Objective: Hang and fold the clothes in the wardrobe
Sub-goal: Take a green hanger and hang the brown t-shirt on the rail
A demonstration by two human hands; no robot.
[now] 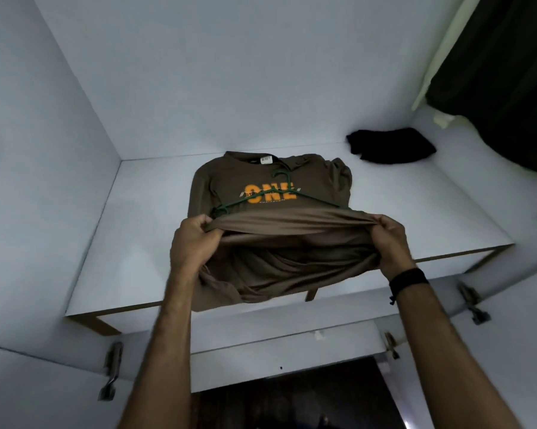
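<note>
A brown T-shirt (pixel 261 178) printed with an orange "ONE" lies flat on the white wardrobe shelf (pixel 130 243), its collar toward the back wall and its lower part hanging over the shelf's front edge. A green hanger (pixel 279 193) lies on the shirt's chest, its hook pointing toward the collar and its arms disappearing under the raised hem. The left hand (pixel 196 239) grips the hem at its left end, fingers curled round bunched cloth; the right hand (pixel 391 239), with a black wristband (pixel 408 280) on its wrist, grips the right end the same way, the hem stretched taut between them. A crumpled black garment (pixel 391 145) lies near the shelf's back right corner, beside a hanging dark garment (pixel 502 72).
</note>
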